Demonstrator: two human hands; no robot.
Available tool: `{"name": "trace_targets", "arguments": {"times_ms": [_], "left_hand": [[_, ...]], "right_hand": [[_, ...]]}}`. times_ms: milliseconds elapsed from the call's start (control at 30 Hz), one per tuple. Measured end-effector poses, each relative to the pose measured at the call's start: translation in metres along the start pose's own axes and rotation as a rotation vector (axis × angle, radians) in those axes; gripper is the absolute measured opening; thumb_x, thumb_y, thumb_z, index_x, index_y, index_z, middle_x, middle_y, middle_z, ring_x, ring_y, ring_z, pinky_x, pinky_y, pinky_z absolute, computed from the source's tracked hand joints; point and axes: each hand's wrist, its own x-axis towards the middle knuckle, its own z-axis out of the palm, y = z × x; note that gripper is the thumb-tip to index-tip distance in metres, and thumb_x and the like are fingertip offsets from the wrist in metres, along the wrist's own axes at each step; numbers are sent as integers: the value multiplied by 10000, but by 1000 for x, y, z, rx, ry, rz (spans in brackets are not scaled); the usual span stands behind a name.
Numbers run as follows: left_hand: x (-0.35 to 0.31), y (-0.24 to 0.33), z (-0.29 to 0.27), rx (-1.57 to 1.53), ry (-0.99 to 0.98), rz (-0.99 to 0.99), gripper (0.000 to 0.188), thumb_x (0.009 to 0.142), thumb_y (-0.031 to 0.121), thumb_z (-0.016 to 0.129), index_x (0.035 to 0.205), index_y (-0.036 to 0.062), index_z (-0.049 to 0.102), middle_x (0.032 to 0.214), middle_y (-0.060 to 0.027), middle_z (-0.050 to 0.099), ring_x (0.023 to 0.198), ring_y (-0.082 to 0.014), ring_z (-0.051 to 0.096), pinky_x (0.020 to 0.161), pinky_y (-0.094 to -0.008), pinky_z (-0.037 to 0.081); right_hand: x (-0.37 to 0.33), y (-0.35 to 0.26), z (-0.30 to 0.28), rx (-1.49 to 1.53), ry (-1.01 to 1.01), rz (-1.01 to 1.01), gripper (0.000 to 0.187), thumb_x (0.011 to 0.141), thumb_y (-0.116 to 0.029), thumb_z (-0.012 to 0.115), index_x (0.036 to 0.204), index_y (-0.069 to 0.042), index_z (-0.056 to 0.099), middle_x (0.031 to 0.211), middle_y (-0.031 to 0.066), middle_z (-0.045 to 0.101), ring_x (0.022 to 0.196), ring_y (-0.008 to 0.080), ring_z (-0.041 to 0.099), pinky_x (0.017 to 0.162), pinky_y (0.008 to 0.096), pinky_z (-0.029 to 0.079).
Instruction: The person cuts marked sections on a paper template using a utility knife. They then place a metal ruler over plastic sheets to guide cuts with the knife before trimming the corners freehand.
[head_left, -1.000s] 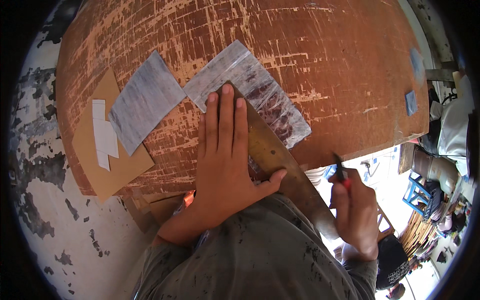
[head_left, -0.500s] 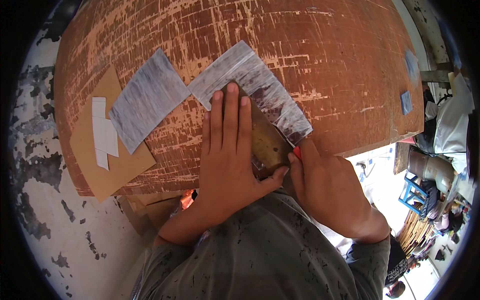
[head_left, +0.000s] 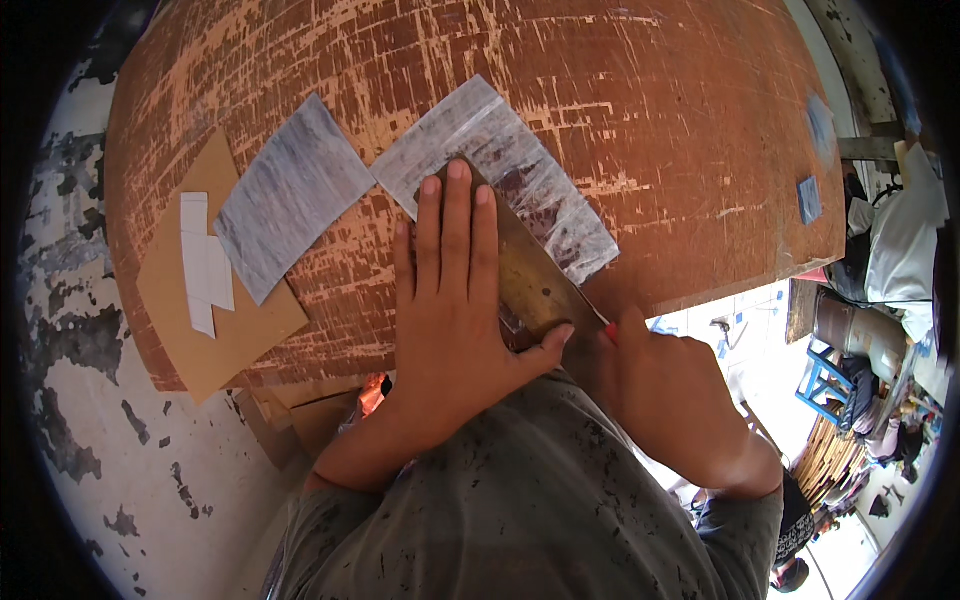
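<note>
My left hand lies flat, fingers stretched forward and thumb out to the right, pressing on a brass-coloured metal plate. That plate rests slantwise over a grey, streaky sheet, which shows beyond its right edge. Closed around a thin-bladed knife with a red handle, my right hand is beside the plate's near right corner, at the table's front edge. The blade lies along the plate's right edge; most of the handle is hidden. My right fingers are slightly blurred.
A second grey sheet lies to the left, overlapping brown cardboard with white paper pieces on it. The scratched brown table ends just in front of me. A small blue-grey scrap sits far right. A blue stool stands beyond the table.
My right hand has slid the knife along the plate's edge, toward me and slightly right. My left hand stays pressed on the plate.
</note>
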Motion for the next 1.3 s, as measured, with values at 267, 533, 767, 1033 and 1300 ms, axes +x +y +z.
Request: {"name": "trace_targets", "arguments": {"times_ms": [267, 533, 767, 1033, 1300], "left_hand": [[-2, -2, 0, 10, 13, 6, 1308, 792, 622, 823, 1713, -74, 208, 1802, -312, 169, 1682, -493, 153, 1311, -679, 156], [-1, 0, -1, -43, 12, 2, 1336, 760, 589, 856, 1726, -53, 192, 1811, -302, 156, 1689, -486, 137, 1320, -670, 134], [-1, 0, 1, -36, 29, -2, 1331, 772, 620, 833, 1725, -56, 195, 1807, -303, 169, 1687, -487, 152, 1315, -676, 145], [-2, -2, 4, 3, 39, 6, 1330, 791, 687, 800, 1717, -67, 215, 1803, -306, 181, 1682, -493, 159, 1308, -684, 160], [-1, 0, 1, -15, 30, 4, 1315, 785, 640, 823, 1716, -65, 216, 1806, -295, 179, 1685, -485, 148, 1315, -678, 155]], "right_hand": [[-8, 11, -2, 52, 20, -42, 278, 1124, -242, 565, 1009, 11, 556, 600, 165, 660, 553, 381, 715, 509, 478, 559], [26, 0, 3, 126, 210, -103, 262, 1105, -219, 599, 1033, 29, 552, 650, 238, 677, 628, 446, 727, 569, 525, 578], [29, -4, 1, 119, 161, -86, 267, 1108, -219, 590, 1034, 34, 551, 662, 237, 685, 645, 448, 733, 579, 527, 585], [-2, 2, 9, -28, 37, 19, 296, 1121, -234, 565, 975, 23, 573, 618, 171, 675, 574, 356, 733, 514, 467, 564], [-10, 9, -3, -6, 92, -43, 290, 1119, -247, 576, 981, 8, 584, 615, 185, 665, 564, 386, 711, 539, 501, 559]]}}
